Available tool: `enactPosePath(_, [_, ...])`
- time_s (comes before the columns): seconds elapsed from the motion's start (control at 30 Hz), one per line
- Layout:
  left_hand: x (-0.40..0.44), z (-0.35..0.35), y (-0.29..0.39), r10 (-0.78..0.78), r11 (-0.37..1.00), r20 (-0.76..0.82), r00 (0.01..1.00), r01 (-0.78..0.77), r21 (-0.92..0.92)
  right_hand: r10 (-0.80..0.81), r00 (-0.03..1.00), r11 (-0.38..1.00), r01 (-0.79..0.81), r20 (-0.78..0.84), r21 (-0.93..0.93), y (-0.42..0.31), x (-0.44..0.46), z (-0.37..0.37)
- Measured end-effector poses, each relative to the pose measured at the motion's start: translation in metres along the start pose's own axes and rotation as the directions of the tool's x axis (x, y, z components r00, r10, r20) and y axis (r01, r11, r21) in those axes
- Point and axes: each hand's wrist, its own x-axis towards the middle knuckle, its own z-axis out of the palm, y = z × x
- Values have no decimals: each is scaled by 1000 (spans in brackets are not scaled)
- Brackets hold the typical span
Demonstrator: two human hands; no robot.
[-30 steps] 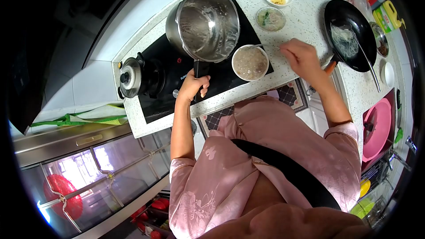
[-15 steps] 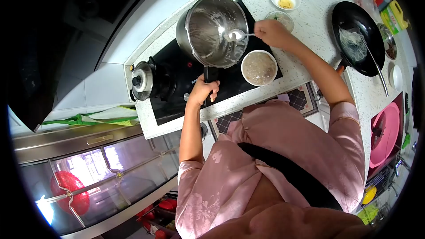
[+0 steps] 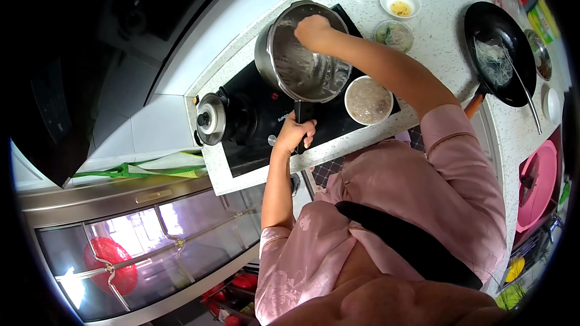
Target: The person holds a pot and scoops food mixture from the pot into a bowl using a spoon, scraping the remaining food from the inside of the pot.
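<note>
While grasping the pot by its handle with the left hand near the stove's back edge, and curling the right hand over it, impossible to tell around what, could tip it by tugging, or spill the front-corner bowl by dropping the forearm.

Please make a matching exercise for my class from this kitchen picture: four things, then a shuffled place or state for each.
Column one
1. Left hand
2. Right hand
3. White bowl beside the pot
4. Black wok

Column two
A. Contains white strands and a long metal utensil
B. At the pot's open mouth
C. Filled with pale food
D. Around the pot's black handle

Pairs: 1-D, 2-B, 3-C, 4-A
</note>
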Motion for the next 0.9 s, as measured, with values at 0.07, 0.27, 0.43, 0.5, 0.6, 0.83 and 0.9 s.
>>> enactPosePath(0.07, [1, 0, -1, 0, 1000, 2, 1000, 0, -3, -92, 991, 975, 110, 101, -194, -14, 12, -5])
enactPosePath(0.27, [-1, 4, -4, 15, 1000, -5, 1000, -15, 23, -282, 945, 891, 321, 165, -320, -36, 23, 2])
enactPosePath(0.43, [2, 0, -8, 25, 999, 18, 1000, -26, 37, -384, 921, 904, 389, 63, -176, -37, 0, -20])
enactPosePath(0.5, [2, -2, -8, 26, 999, 37, 999, -28, 36, -418, 906, 896, 424, 70, -133, -26, 5, -19])
enactPosePath(0.6, [0, -2, -6, 30, 999, 22, 999, -30, 21, -300, 944, 944, 314, 133, -100, -10, 11, -15])
enactPosePath(0.83, [0, -8, -2, -7, 1000, 38, 999, 7, 15, -178, 977, 976, 190, 117, -110, -16, 41, 13])
enactPosePath(0.9, [-2, -10, -2, -21, 1000, 50, 999, 20, 11, -260, 966, 961, 260, 13, -93, -20, 43, 16])
